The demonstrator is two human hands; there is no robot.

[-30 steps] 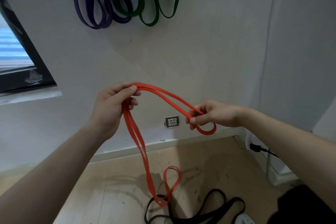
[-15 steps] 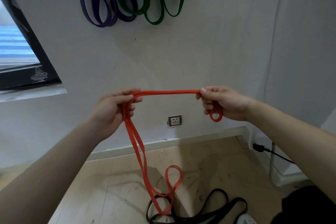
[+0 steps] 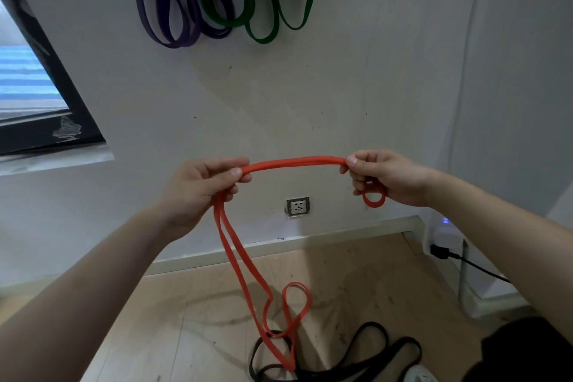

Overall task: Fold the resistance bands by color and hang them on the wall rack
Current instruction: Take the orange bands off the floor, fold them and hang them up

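One doubled red band (image 3: 294, 161), arched between hands (image 3: 198, 192) (image 3: 389, 177), tail dangling

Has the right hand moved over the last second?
Yes. The right hand, pinching the orange band, has risen and shifted right relative to the wall socket: its fingertips were level with the socket, and now they are above it.

Both hands (image 3: 198, 187) (image 3: 389, 177) hold orange band (image 3: 294, 162) taut.
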